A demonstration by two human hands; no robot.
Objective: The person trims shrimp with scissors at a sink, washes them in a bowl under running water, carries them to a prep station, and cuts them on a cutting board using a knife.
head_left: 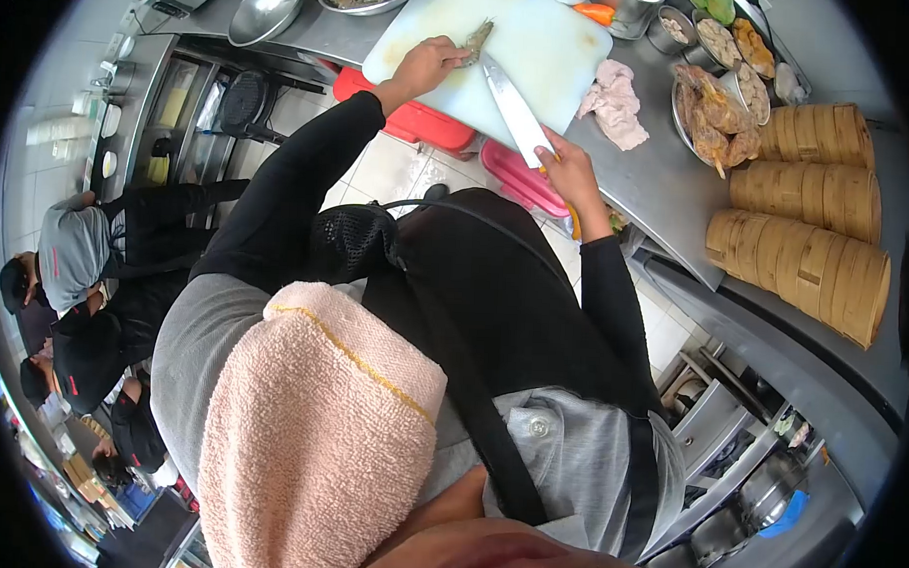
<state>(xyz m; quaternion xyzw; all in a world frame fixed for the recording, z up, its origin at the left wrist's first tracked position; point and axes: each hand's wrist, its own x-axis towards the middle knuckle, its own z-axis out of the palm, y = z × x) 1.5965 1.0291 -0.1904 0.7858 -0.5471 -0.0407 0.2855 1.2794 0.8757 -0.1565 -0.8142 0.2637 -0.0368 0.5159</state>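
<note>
My left hand pinches a raw grey shrimp against the white cutting board. In my right hand is a kitchen knife, its fingers closed round the yellow handle. The blade points away from me across the board, its tip a little to the right of the shrimp. Behind the board's left end, a metal bowl holds more shrimp, partly cut off by the frame's top edge.
A metal bowl stands far left. Right of the board lie a crumpled pinkish cloth, a bowl of cooked poultry and stacked bamboo steamers. Red tubs sit below the counter. Several people are at the left.
</note>
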